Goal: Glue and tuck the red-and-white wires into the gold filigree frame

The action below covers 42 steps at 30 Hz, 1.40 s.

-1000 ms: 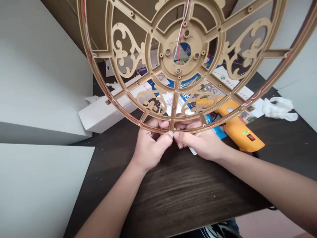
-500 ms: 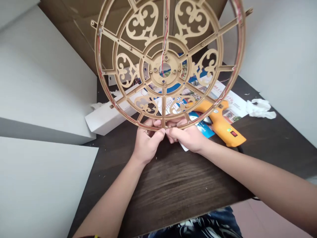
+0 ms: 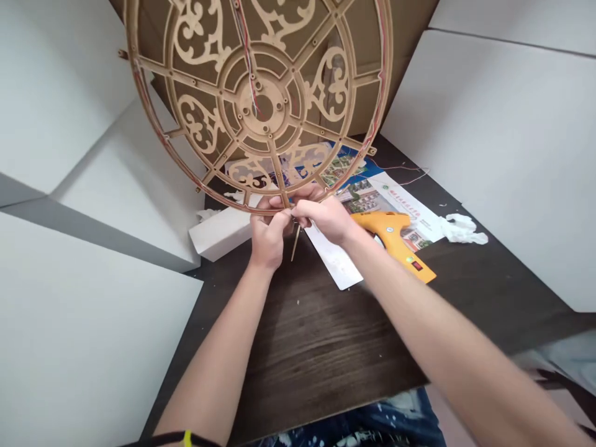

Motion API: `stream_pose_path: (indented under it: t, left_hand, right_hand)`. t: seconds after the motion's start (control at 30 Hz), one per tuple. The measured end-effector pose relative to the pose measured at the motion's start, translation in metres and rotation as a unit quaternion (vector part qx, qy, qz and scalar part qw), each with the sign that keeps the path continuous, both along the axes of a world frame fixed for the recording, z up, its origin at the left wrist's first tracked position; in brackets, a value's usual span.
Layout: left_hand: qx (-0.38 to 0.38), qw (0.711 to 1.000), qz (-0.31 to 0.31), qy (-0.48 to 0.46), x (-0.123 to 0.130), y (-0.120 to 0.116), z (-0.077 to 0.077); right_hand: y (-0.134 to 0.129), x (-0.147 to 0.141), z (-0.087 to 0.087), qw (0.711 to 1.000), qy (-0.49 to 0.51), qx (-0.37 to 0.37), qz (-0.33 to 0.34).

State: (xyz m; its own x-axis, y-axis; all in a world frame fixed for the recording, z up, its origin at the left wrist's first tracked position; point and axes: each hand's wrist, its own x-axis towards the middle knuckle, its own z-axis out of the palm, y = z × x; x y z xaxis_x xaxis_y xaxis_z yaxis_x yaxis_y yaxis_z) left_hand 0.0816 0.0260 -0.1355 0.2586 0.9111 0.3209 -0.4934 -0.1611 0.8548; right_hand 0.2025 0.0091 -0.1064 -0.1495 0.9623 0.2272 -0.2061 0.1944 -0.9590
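Note:
A large gold openwork wheel frame (image 3: 266, 128) stands tilted up over the table, with red and white wires along its rim and down its upper spoke. My left hand (image 3: 270, 239) is closed on the frame's bottom rim, thumb in front and fingers behind. Right beside it, my right hand (image 3: 326, 217) has thumb and fingers pinched at the same part of the rim; some fingertips are hidden behind the frame. A thin pale stick (image 3: 295, 243) points down just below the fingertips.
An orange glue gun (image 3: 395, 239) lies on the dark table (image 3: 326, 347) to the right, on printed sheets (image 3: 400, 202). Crumpled white tissue (image 3: 463, 230) is farther right. A long white box (image 3: 218, 234) lies left of my hands. Cardboard stands behind, with white panels on both sides.
The view has shifted. The frame now appears farther left and more tilted, still held at its bottom rim. The thin stick now shows below my fingertips.

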Motion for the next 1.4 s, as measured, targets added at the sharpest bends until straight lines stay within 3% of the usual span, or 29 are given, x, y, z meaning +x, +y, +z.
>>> stream_pose_path:
  t: [0.07,0.17,0.27,0.37,0.63,0.83,1.27,1.4]
  left_hand:
    - [0.018,1.000,0.022,-0.002,0.004,0.008,0.000]
    - [0.039,0.998,0.038,0.025,-0.001,0.014,-0.013]
    - [0.030,0.998,0.024,0.057,-0.015,0.017,-0.032]
    - [0.004,0.998,-0.007,0.067,-0.024,0.018,-0.040]
    - [-0.044,0.995,-0.073,0.048,-0.026,0.018,-0.034]
    - [-0.034,0.995,-0.087,0.045,-0.030,0.016,-0.042]
    - [-0.030,0.996,-0.021,0.081,-0.027,0.016,-0.038]
    - [-0.021,0.996,-0.026,0.077,-0.026,0.018,-0.039]
  right_hand:
    - [0.014,-0.007,-0.009,0.997,0.062,0.025,-0.034]
    - [0.021,-0.017,-0.026,0.992,0.093,0.042,-0.069]
    - [0.018,-0.024,-0.038,0.994,0.075,0.031,-0.078]
    - [0.016,-0.027,-0.043,0.995,0.076,0.003,-0.065]
    - [0.024,-0.021,-0.057,0.995,0.097,-0.037,-0.011]
    - [0.023,-0.015,-0.054,0.995,0.090,-0.034,0.035]
    - [0.020,-0.022,-0.057,0.999,0.028,-0.035,-0.028]
    - [0.022,-0.021,-0.054,0.998,0.038,-0.033,-0.026]
